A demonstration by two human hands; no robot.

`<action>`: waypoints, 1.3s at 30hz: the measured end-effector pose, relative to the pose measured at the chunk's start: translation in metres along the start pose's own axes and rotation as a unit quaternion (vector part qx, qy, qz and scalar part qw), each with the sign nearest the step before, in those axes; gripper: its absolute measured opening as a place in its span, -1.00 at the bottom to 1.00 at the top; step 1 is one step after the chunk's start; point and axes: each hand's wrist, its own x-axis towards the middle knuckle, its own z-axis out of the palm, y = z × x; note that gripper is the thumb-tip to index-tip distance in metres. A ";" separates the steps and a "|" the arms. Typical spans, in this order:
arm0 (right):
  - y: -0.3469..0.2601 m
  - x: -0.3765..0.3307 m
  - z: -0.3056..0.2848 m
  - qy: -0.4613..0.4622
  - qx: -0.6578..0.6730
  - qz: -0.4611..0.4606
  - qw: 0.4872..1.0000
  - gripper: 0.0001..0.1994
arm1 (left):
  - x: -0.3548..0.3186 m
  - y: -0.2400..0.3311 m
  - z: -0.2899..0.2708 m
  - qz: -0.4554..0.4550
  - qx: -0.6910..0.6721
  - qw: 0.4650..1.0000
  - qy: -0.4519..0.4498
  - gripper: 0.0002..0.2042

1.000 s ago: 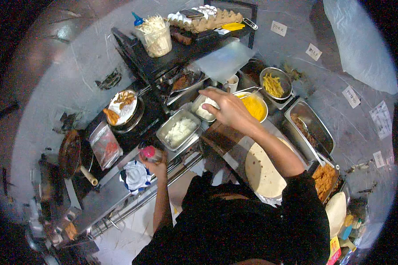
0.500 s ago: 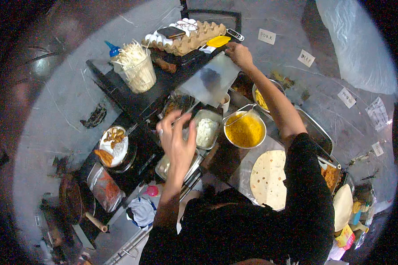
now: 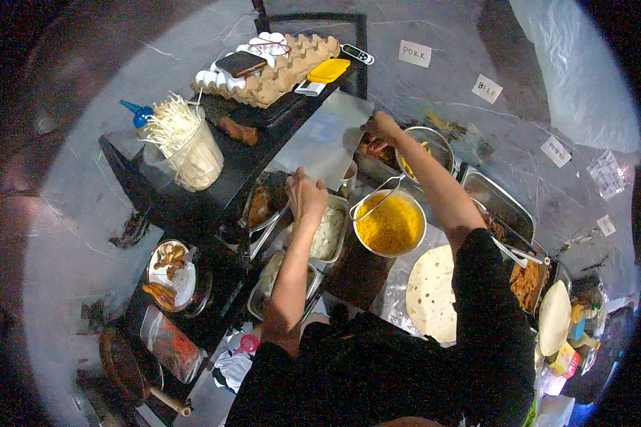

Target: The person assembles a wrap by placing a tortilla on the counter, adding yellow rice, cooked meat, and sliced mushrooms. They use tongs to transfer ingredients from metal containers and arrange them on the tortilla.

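1. Both my hands pinch a grey foil sheet [image 3: 324, 139]: left hand [image 3: 305, 193] on its near corner, right hand [image 3: 382, 128] on its far edge.
2. It hangs above the steel pans, beside the bowl of yellow shredded cheese [image 3: 389, 224].
3. A tortilla [image 3: 432, 292] lies nearer me.

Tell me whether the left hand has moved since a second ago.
Yes. The left hand has risen from the low front edge by the red-capped bottle to the foil sheet, above the tray of white filling.
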 end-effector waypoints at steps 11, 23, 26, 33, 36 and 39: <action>0.085 0.048 0.056 0.017 0.260 -0.132 0.956 -0.84 | 0.029 -0.004 0.055 -0.292 -0.438 0.850 0.022 -0.63; 0.001 -0.031 0.060 -0.074 0.327 0.159 0.929 -0.83 | 0.051 -0.027 0.026 -0.288 -0.561 0.766 0.126 -0.60; 0.010 -0.032 0.070 -0.050 0.401 0.148 0.903 -0.83 | 0.046 -0.034 0.019 -0.240 -0.481 0.822 0.187 -0.56; 0.026 -0.034 0.106 -0.121 0.312 0.124 0.934 -0.82 | 0.015 -0.034 -0.033 -0.178 -0.152 0.965 0.118 -0.54; -0.028 -0.080 0.131 -0.115 0.335 0.126 0.927 -0.79 | -0.024 -0.017 -0.059 -0.159 0.069 0.971 0.162 -0.48; -0.033 -0.080 0.130 -0.034 0.269 0.062 0.961 -0.75 | -0.042 0.011 -0.052 -0.057 0.191 0.964 0.174 -0.39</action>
